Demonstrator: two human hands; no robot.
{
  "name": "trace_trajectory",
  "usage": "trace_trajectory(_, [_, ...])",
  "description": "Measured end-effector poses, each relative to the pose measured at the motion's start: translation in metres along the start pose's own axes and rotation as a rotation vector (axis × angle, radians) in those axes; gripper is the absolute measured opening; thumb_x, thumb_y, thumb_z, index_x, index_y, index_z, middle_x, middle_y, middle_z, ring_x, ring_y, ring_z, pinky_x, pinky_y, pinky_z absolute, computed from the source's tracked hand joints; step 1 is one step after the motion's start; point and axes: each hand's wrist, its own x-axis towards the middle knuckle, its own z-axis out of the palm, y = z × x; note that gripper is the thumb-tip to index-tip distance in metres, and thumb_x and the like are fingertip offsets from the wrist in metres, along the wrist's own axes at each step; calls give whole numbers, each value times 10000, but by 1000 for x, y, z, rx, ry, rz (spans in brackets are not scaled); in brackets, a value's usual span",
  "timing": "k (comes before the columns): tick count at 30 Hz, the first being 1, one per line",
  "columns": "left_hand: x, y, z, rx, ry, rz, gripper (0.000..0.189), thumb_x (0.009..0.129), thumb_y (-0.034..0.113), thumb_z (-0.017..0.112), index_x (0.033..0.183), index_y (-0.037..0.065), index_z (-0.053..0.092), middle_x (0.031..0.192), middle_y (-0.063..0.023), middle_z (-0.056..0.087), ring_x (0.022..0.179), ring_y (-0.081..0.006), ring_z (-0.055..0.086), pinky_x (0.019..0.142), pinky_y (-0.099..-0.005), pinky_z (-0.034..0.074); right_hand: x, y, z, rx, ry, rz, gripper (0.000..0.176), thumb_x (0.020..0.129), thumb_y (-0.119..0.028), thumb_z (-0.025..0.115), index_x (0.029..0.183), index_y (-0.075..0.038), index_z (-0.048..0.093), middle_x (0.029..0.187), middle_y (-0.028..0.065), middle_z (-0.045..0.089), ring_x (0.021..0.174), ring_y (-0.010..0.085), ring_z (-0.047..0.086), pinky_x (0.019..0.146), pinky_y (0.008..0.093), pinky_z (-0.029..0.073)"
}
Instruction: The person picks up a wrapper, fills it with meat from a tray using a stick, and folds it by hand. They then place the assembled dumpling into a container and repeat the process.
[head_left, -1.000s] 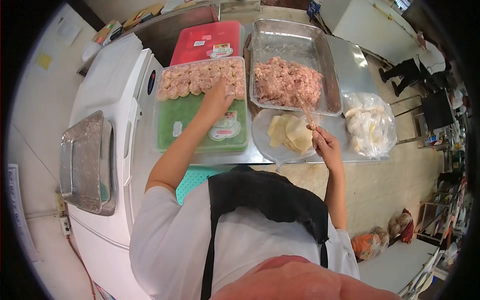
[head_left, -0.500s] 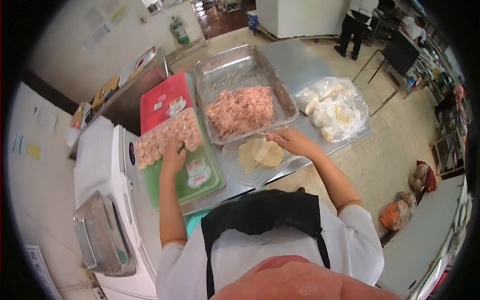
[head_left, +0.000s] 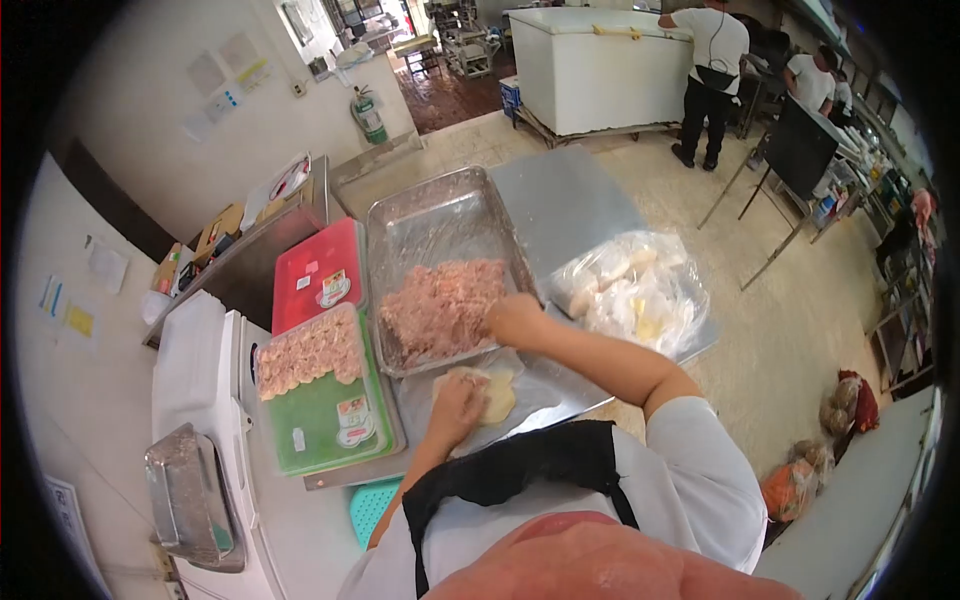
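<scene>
My right hand (head_left: 515,322) is closed at the near right edge of the minced meat (head_left: 445,305), inside a deep metal tray (head_left: 400,220). The thin stick-like tool it held a moment before is hidden by the hand and the meat. Below the tray, my left hand (head_left: 459,402) curls its fingers over a pale round dumpling wrapper, beside the pile of wrappers (head_left: 499,398) on a clear plastic sheet. To the left, rows of filled dumplings (head_left: 310,352) cover the far part of a green-based tray (head_left: 315,430).
A red-lidded tray (head_left: 318,270) lies behind the dumplings. A clear plastic bag (head_left: 635,295) with pale contents stands right of the meat. Beyond the metal table (head_left: 560,200) are a chest freezer (head_left: 600,75), a black chair (head_left: 800,145) and people in white shirts.
My left hand has left the dumpling tray and moved right to the wrappers. My right hand has gone from above the wrappers to the meat's edge. The view has tilted up.
</scene>
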Motion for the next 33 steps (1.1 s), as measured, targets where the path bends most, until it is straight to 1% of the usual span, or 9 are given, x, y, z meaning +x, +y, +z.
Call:
trace_trajectory(4, [-6, 2, 33, 193, 104, -34, 272, 749, 167, 682, 997, 60, 651, 904, -138, 584, 874, -343, 558, 804, -405, 440, -17, 20, 10, 148, -26, 4, 162, 755, -140, 555, 686, -84, 690, 727, 132, 676, 704, 287, 679, 556, 411, 527])
trace_trajectory(8, [-16, -7, 44, 61, 250, -167, 201, 758, 145, 682, 939, 59, 670, 931, -134, 601, 905, -325, 564, 804, -396, 441, -25, 43, 24, 214, -32, -52, 161, 762, -126, 548, 709, -63, 686, 717, 137, 673, 694, 291, 676, 559, 417, 527])
trace_trajectory(12, [-6, 15, 37, 254, 230, -165, 289, 759, 165, 692, 1009, 33, 633, 958, -150, 603, 920, -345, 560, 809, -415, 440, -25, 44, 27, 213, -35, -80, 158, 764, -123, 547, 723, -60, 686, 719, 137, 674, 696, 290, 676, 556, 416, 525])
trace_trajectory(19, [-17, -26, 42, 309, 230, -617, 306, 771, 200, 655, 1027, 38, 610, 981, -174, 601, 933, -388, 557, 835, -429, 438, -31, 51, 19, 275, 36, -202, 154, 759, -125, 549, 719, -64, 685, 732, 133, 673, 692, 296, 671, 550, 417, 519])
trace_trajectory(22, [-14, -13, 30, 325, 353, -512, 239, 797, 97, 578, 1021, 20, 614, 999, -185, 600, 944, -355, 574, 815, -407, 449, -27, 55, 21, 289, 37, -206, 155, 764, -128, 550, 716, -60, 681, 736, 131, 670, 717, 293, 670, 568, 411, 517])
trace_trajectory(24, [-8, 8, 17, 225, 431, -513, 222, 823, 99, 569, 1025, 19, 613, 999, -168, 603, 926, -321, 589, 804, -379, 457, -27, 58, 30, 305, 62, -242, 155, 767, -140, 555, 722, -56, 678, 743, 132, 669, 756, 292, 668, 607, 400, 519])
trace_trajectory(28, [-3, 21, 2, 97, 591, -514, 182, 870, 83, 543, 1024, 22, 617, 1030, -114, 607, 914, -220, 600, 794, -316, 463, -17, 61, 13, 328, 45, -251, 230, 788, -209, 574, 919, -35, 646, 944, 187, 647, 913, 318, 629, 755, 420, 500])
trace_trajectory(31, [10, 31, -7, -244, 639, -535, 198, 882, 67, 539, 1063, 19, 605, 1044, -78, 602, 944, -173, 582, 817, -295, 461, -7, 37, -10, 503, 186, -254, 425, 828, -348, 627, 1109, -32, 586, 1068, 221, 608, 1004, 362, 584, 854, 438, 472])
trace_trajectory(33, [14, 28, -5, -769, 611, -520, 256, 912, 51, 520, 1162, 3, 538, 1130, -83, 580, 1020, -186, 572, 875, -302, 463, -11, 11, -17, 697, 296, -291, 508, 829, -384, 643, 1193, -42, 547, 1090, 206, 608, 1023, 357, 577, 884, 425, 460])
